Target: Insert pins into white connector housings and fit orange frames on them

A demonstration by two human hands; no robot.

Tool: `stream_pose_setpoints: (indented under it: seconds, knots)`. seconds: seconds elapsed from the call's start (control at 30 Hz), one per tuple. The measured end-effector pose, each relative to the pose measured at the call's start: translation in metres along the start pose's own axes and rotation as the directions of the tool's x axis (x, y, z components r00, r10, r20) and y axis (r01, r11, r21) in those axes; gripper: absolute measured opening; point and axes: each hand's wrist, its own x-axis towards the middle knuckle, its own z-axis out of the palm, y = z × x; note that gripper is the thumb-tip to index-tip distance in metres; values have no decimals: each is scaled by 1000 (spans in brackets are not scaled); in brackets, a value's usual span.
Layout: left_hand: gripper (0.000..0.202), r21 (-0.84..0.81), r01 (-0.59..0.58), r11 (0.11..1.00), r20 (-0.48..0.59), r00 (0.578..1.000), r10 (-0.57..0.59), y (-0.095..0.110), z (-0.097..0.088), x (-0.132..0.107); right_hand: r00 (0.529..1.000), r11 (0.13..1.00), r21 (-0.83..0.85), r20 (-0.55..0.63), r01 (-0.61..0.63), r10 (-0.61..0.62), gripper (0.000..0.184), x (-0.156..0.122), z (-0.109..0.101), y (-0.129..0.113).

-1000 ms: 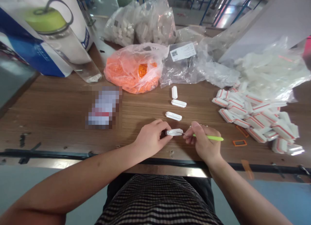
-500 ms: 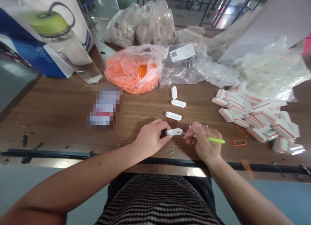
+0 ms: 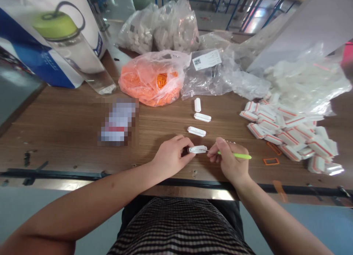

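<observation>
My left hand (image 3: 174, 154) pinches the left end of a small white plastic housing (image 3: 199, 149) between thumb and fingers, low over the table. From the right, my right hand (image 3: 230, 157) grips a thin metal pick with a bright green handle (image 3: 242, 156). The pick's slim shaft points left, and its tip meets the top face of the white housing. Small white bits, partly hidden, lie behind my right hand. Beyond my hands, a similar white housing (image 3: 196, 131) lies flat, with a second housing (image 3: 202, 117) and a third housing (image 3: 198, 105) farther back.
At right is a heap of white pieces with orange stripes (image 3: 292, 133), beside an orange frame (image 3: 271, 161). A bag of orange parts (image 3: 151, 78), clear bags (image 3: 209, 75) and a green-capped bottle (image 3: 82, 60) line the back. A blurred-out object (image 3: 118, 121) lies left.
My right hand has shifted slightly left, bringing the pick's tip farther over the white housing. My left hand and the housing stay in place.
</observation>
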Motion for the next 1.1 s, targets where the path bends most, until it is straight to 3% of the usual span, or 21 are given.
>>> stream_pose_setpoints:
  seconds: [0.17,0.57,1.1]
  knots:
    - [6,3,-7,1000,-6,1000,7,-1,1,-1,998,998,-27,-13,59,-59,48,-1,-1,1]
    - [6,12,-6,1000,3,1000,6,0,-1,0,997,1000,31,-78,5,-2,47,-1,-2,2]
    - [7,19,-9,1000,15,1000,9,0,-1,0,998,999,-32,-49,41,-43,49,0,-1,2]
